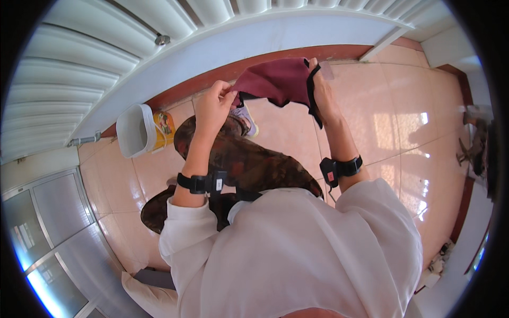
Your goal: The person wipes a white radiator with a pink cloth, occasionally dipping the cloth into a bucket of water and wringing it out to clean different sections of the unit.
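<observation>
A maroon cloth piece [274, 81] with black edging hangs stretched between my two hands above the tiled floor. At its left corner, the thumb and fingers of my left hand [214, 103] pinch the fabric. My right hand [324, 95] grips the other end, where a black band runs along the edge past the palm. Black shows along the lower edge as it sags in folds. Part of my right hand's grip is hidden by the fabric. Both forearms carry black strapped devices.
A white plastic bucket [137, 131] with a yellow printed side stands left, by the wall. A white slatted radiator [91, 59] curves along the top left. Pink tiles [358, 103] cover the floor. A framed glass door [51, 234] is at lower left, and dark objects [477, 147] stand far right.
</observation>
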Demonstrator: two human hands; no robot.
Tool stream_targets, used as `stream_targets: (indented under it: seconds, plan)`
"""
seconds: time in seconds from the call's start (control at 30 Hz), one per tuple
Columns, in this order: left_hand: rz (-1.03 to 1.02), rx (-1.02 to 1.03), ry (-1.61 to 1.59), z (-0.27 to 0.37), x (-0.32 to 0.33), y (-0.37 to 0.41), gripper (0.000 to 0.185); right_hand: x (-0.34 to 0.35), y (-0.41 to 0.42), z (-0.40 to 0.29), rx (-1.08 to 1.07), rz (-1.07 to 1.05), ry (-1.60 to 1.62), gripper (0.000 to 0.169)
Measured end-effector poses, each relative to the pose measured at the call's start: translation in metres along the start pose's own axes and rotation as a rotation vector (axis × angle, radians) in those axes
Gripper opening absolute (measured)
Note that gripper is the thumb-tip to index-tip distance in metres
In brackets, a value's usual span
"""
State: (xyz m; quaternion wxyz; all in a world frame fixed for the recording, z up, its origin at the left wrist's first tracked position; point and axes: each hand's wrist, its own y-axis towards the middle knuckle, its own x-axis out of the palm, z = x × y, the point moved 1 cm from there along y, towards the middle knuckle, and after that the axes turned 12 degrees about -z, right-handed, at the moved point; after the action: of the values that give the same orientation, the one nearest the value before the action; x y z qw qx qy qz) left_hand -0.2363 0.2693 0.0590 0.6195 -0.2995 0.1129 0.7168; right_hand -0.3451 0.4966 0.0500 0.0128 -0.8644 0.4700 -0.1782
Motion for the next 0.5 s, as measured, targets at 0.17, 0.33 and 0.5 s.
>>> stream_targets:
  seconds: [0.17,0.33,0.5]
  plan:
    - [0.076,0.12,-0.029,-0.023,0.0,-0.001,0.034,0.0,-0.005,-0.013,0.006,-0.147,0.506,0.054]
    - [-0.123,0.255,-0.314,0.016,0.0,0.002,0.062,0.004,-0.012,-0.019,0.052,-0.227,0.331,0.047]
    - [-0.492,0.303,-0.696,0.045,0.006,-0.003,0.052,0.02,-0.002,-0.035,0.104,-0.417,0.142,0.04]
